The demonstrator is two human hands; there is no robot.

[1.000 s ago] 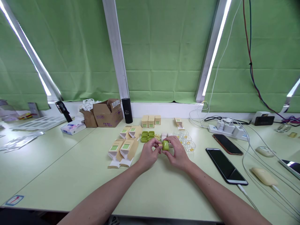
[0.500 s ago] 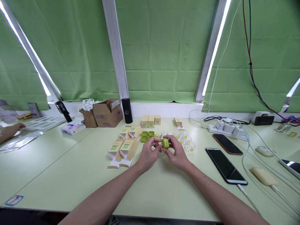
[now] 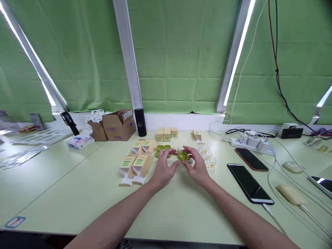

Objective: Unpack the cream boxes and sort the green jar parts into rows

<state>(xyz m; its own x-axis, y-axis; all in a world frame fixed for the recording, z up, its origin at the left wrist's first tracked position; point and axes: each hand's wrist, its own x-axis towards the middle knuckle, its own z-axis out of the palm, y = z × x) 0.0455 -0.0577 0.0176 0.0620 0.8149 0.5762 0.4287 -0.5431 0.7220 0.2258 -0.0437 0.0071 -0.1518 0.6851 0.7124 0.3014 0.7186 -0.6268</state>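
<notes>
Green cup [image 3: 183, 155] was pinched by right hand [image 3: 197, 168]; grip by left hand [image 3: 164, 169] was unclear. Three boxes [image 3: 167, 133] appeared closed, four cartons [image 3: 143, 165] left open.

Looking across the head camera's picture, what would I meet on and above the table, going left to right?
White tray, tissue pack, cardboard box, black cylinder, left hand, small green piece, right hand, clear cups, white-edged phone, pale rounded device.
</notes>
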